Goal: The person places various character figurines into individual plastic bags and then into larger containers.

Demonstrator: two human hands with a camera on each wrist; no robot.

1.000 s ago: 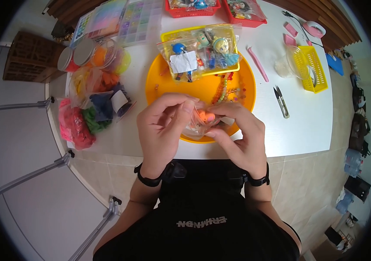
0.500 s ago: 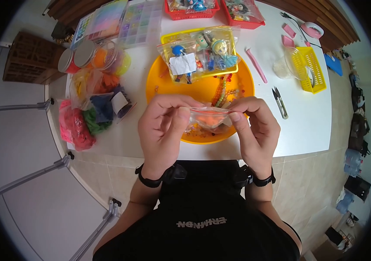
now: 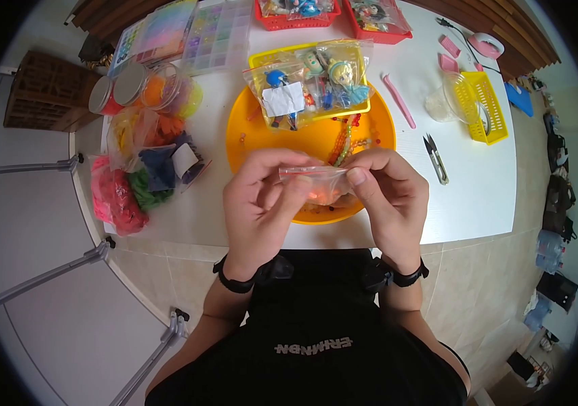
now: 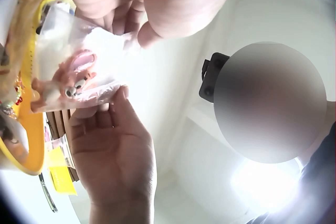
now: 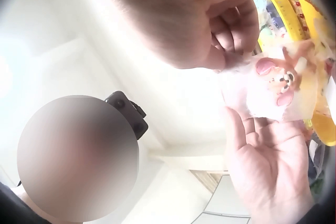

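Note:
Between both hands hangs a clear zip bag [image 3: 326, 177] with a red line along its top edge. Inside it is an orange-brown mouse figurine [image 4: 68, 85] with pink ears, also plain in the right wrist view. My left hand [image 3: 262, 206] pinches one top corner of the bag between thumb and fingers. The other end of the top edge is pinched by my right hand [image 3: 397, 206]. Below the bag lies a round orange tray [image 3: 251, 139] holding bead strings [image 3: 348, 139] and loose beads. A yellow basket [image 3: 370, 101] with bagged doll figurines [image 3: 343, 74] sits over the tray's far side.
To the left are lidded jars [image 3: 130, 84], bags of coloured material [image 3: 116, 193] and a compartment box [image 3: 218, 34]. Right of the tray lie pink tweezers [image 3: 399, 101], thread snips [image 3: 436, 159], a plastic cup [image 3: 443, 107] and another yellow basket [image 3: 495, 108]. Red baskets [image 3: 380, 34] stand at the back.
The right hand has moved from the side of the bag to its top edge, which is now drawn out between both hands. Since half a second ago, the hands have come slightly closer together.

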